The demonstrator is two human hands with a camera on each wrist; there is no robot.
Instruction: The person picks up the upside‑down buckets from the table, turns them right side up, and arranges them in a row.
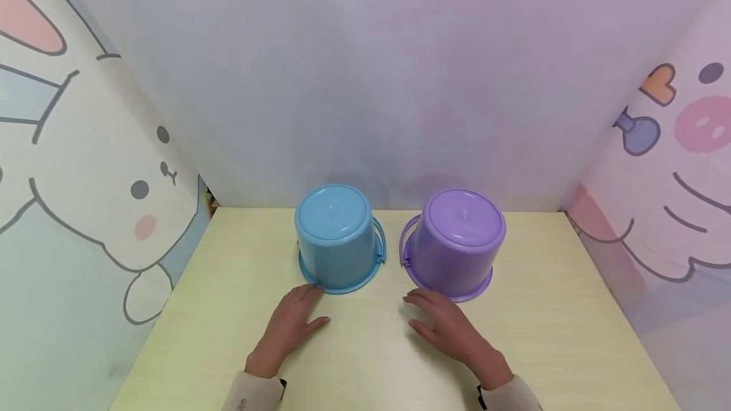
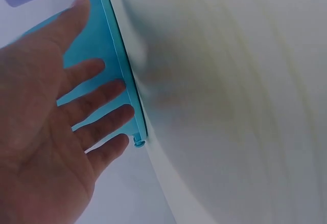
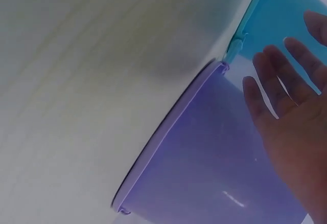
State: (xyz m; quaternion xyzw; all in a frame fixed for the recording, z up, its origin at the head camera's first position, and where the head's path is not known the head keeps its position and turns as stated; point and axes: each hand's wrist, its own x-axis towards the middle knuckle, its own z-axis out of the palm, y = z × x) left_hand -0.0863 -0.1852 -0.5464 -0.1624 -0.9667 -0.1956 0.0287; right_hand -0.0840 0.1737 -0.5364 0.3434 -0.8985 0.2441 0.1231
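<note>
A blue bucket stands upside down on the table, its handle hanging at its right side. To its right is a purple bucket, also upside down, with the handle on its left. My left hand is near the front rim of the blue bucket, fingers spread and holding nothing; whether the fingertips touch it I cannot tell. My right hand lies in front of the purple bucket, its fingers loosely extended with nothing in them. The left wrist view shows the left palm before the blue bucket's wall.
The pale wooden table reaches back to a plain light wall. Side panels carry cartoon animals: a rabbit at left and a pink-nosed figure at right. A narrow gap separates the two buckets.
</note>
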